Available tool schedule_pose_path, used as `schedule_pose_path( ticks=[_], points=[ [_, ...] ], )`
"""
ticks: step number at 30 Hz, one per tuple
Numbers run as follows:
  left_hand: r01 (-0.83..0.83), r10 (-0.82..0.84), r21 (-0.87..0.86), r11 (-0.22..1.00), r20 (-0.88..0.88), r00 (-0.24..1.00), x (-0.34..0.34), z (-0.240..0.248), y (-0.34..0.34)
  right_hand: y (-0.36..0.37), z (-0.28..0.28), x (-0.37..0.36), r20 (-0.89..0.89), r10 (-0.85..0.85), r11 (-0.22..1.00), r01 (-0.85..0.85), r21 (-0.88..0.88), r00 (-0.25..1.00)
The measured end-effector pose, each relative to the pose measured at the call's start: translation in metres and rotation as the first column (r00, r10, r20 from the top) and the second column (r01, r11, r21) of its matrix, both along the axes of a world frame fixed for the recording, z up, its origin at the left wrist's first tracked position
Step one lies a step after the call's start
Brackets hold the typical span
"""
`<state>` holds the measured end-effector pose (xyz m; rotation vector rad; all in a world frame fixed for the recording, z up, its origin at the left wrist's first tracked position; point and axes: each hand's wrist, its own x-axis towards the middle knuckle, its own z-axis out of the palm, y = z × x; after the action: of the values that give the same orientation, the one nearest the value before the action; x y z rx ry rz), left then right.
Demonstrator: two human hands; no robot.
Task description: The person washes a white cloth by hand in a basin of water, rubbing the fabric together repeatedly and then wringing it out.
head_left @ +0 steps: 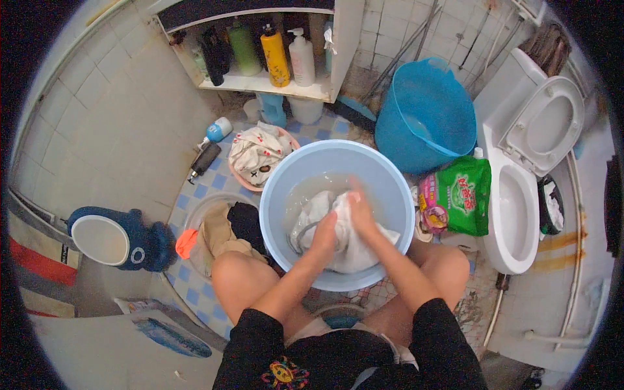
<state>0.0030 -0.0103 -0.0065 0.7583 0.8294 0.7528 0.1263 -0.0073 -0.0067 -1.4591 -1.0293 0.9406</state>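
Note:
A light-blue round basin (273, 244) stands between my knees with cloudy water in it. Bunched white cloth (357, 253), wet and partly under the water, lies inside; a grey band shows at its left side. My left hand (326, 234) is closed on a fold of this cloth. Close beside it, my right hand (361, 211) is over the same cloth, its fingers smeared by motion, so their grip does not show. Some of the white cloth lies between the two hands.
Left of the basin are a pink basin of white clothes (260, 153) and a clear tub with tan and black clothes (224, 234). On the right are a blue bucket (426, 117), a green detergent bag (463, 195) and a toilet (513, 214). A bottle shelf (260, 88) stands behind.

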Motion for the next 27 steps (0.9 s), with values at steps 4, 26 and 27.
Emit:
schedule_pose_path(
  ticks=[4, 26, 27],
  points=[
    [-0.004, 0.008, -0.069, 0.998, 0.058, 0.998, -0.002, -0.009, 0.019, -0.007, -0.006, -0.014, 0.261, -0.008, 0.992, -0.025, 0.125, 0.965],
    [0.022, -0.019, -0.070, 0.997, 0.039, 0.999, 0.005, -0.017, 0.003, 0.007, -0.020, 0.016, 0.281, -0.052, 0.997, 0.036, 0.062, 0.958],
    [0.050, -0.046, -0.079, 0.996, 0.042, 0.998, 0.007, -0.015, 0.004, 0.003, -0.024, 0.019, 0.348, -0.069, 0.997, 0.049, 0.066, 0.935]
  ],
)
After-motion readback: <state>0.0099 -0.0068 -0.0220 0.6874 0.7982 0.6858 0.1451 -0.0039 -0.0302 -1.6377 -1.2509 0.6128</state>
